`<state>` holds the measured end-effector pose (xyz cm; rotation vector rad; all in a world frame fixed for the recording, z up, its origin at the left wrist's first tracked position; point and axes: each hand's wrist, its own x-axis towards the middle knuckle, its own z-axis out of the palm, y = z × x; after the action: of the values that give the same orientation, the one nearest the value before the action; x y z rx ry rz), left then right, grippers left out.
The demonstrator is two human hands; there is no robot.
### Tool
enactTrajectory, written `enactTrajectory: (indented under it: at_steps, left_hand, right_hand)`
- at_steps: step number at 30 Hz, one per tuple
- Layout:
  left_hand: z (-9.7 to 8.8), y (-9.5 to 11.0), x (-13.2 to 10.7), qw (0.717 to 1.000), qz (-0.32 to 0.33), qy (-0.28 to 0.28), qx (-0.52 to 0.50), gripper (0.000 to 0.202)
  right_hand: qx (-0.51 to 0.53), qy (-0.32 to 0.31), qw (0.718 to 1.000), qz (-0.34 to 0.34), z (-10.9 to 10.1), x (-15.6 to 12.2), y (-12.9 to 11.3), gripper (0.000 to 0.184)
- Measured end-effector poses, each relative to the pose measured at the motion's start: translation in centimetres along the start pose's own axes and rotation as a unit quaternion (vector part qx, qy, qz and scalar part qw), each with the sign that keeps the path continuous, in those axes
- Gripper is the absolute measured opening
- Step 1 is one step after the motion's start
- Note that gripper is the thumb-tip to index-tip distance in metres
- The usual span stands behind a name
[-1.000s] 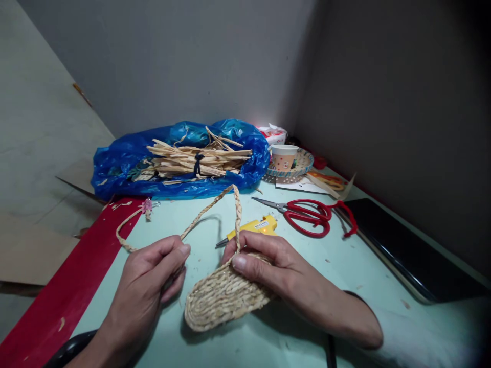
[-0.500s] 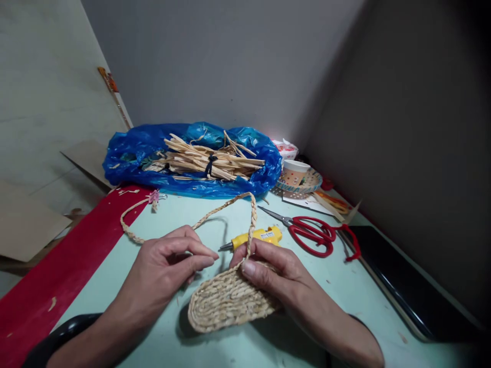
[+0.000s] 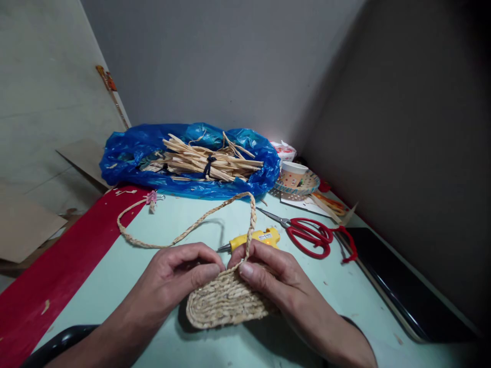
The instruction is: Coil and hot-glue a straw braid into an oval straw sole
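Note:
A flat oval piece of coiled straw braid point(image 3: 226, 304) is held slightly tilted above the table. My right hand point(image 3: 280, 273) is closed on its upper right edge, thumb in front and fingers behind. From that thumb a loose straw braid point(image 3: 252, 217) rises, bends over and trails left across the table. A pink clip point(image 3: 151, 198) sits at the braid's far end. My left hand point(image 3: 180, 273) pinches the upper left edge of the oval, its fingertips partly hidden behind. Just beyond my hands lies a yellow glue gun point(image 3: 245, 239), its nozzle pointing left.
Behind lies a blue plastic bag point(image 3: 126, 163) with a tied bundle of straw point(image 3: 218, 166). Red-handled scissors point(image 3: 310, 237) rest on the right, near a black tablet-like device point(image 3: 406, 286). A paper cup point(image 3: 293, 174) stands in a small basket point(image 3: 312, 181) at the back.
My left hand has moved right and down onto the upper edge of the oval, from beside it. My right hand keeps its hold on the oval and braid.

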<state>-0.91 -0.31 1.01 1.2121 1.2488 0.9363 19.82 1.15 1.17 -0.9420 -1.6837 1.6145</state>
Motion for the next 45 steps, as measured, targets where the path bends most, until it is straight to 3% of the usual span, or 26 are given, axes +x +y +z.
enactTrajectory:
  at_steps: [7,18,25,27,31,36,42,45]
  left_hand:
    - [0.0,-0.3,-0.5,0.994,-0.079,-0.019,-0.066,0.019]
    - [0.1,-0.9,-0.7,0.992,-0.079,-0.033,-0.092,0.019]
    - [0.8,-1.0,-0.7,0.994,-0.077,-0.017,-0.077,0.033]
    - [0.8,-0.8,-0.9,0.996,-0.058,-0.010,-0.074,0.034]
    - [0.6,-0.7,-1.0,0.999,0.003,-0.009,0.037,0.027]
    - [0.9,-1.1,-1.1,0.989,0.046,0.053,0.133,0.020]
    - [2.1,-1.9,-1.8,0.967,0.150,0.177,0.106,0.019]
    - [2.3,-1.7,-1.9,0.969,0.173,0.155,0.088,0.018]
  right_hand:
    - [-0.118,0.003,0.992,-0.044,0.3,-0.2,-0.5,0.019]
    - [-0.192,0.010,0.979,-0.065,0.9,-0.6,-0.6,0.024]
    - [-0.192,0.022,0.980,-0.052,0.9,-0.2,-0.1,0.021]
    - [-0.173,0.032,0.983,-0.057,0.7,-0.1,0.0,0.020]
    - [-0.143,0.044,0.987,-0.059,0.4,0.0,0.0,0.019]
    - [-0.134,0.063,0.987,-0.065,0.8,-0.2,-0.1,0.020]
    - [-0.120,0.084,0.987,-0.065,1.4,-0.6,-0.4,0.020]
    - [-0.126,0.089,0.985,-0.072,1.4,-0.5,-0.4,0.021]
